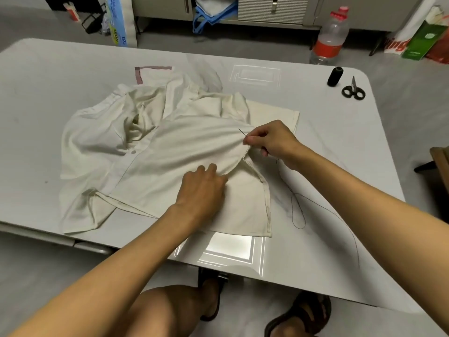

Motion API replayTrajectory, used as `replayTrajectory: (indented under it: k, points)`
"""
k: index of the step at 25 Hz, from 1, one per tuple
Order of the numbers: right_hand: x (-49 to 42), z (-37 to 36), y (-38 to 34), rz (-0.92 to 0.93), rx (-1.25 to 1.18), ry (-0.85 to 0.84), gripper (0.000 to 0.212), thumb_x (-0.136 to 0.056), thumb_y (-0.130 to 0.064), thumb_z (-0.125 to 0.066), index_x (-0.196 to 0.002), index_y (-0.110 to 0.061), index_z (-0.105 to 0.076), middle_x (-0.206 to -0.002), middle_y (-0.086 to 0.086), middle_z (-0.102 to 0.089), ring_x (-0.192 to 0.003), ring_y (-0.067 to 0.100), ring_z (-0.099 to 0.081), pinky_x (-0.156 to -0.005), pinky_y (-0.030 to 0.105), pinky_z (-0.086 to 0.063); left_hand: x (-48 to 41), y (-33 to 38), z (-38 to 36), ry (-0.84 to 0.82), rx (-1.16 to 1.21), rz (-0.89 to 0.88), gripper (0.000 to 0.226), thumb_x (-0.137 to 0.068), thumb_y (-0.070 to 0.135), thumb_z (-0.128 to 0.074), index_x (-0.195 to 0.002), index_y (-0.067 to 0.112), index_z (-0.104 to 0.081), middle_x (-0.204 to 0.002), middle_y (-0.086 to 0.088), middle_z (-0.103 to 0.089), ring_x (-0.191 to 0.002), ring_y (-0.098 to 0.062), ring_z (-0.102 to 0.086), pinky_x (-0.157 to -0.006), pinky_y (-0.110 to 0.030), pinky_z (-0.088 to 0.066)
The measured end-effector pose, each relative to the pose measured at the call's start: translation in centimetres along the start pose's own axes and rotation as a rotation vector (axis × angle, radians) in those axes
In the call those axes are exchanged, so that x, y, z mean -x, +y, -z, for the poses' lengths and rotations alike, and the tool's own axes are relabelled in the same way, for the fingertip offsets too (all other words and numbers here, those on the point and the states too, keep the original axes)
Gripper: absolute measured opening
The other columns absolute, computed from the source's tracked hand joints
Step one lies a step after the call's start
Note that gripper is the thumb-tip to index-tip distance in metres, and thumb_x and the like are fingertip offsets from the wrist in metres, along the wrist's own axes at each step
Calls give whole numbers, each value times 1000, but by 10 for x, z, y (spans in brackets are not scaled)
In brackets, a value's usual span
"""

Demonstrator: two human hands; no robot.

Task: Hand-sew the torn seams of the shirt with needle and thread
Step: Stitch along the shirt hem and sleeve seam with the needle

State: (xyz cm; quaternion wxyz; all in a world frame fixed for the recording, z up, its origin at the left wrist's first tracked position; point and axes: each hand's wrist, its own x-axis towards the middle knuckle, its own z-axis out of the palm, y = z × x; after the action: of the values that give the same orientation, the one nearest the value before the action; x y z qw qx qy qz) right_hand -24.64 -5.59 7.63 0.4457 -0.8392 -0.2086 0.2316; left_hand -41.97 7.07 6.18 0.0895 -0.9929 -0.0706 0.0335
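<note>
The shirt [150, 152] lies crumpled on the table [36, 93]; expect soft, light, shifting cloth. The left hand [202, 186] grips a fold beside the seam: hold there. The right hand [269, 139] pinches the needle [242, 133]; thread [292, 212] trails right.

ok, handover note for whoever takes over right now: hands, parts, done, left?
Right hand pinches the needle at the side edge of the shirt. Left hand grips the fabric just below it.
Dark thread trails loose over the table on the right. Spool and scissors sit at the far right corner.
Done: no stitches can be made out.
Left: sew the seam, knot, cut.
</note>
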Motion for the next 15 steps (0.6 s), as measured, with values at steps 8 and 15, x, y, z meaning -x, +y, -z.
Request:
replayTrajectory:
  k: [8, 15]
  points:
    - [18, 8, -20, -88, -208, -29, 13, -92, -8, -65, -96, -1, -74, -85, 13, -63, -45, 8, -41, -58, 21, -39, 18, -14, 20, -100, 1, -90, 43, -70, 1, -75, -109, 14, -64, -86, -11, -51, -62, -33, -59, -47, -29, -11]
    - [17, 11, -18, -112, -185, -38, 10, -91, -8, -66, -92, -3, -75, -74, 5, -66, -44, 9, -41, -48, 15, -41, 15, 35, 18, -79, 215, 33, 31, -94, 6, -45, -121, 9, -60, -118, -11, -51, -104, -36, -56, -68, -36, -33]
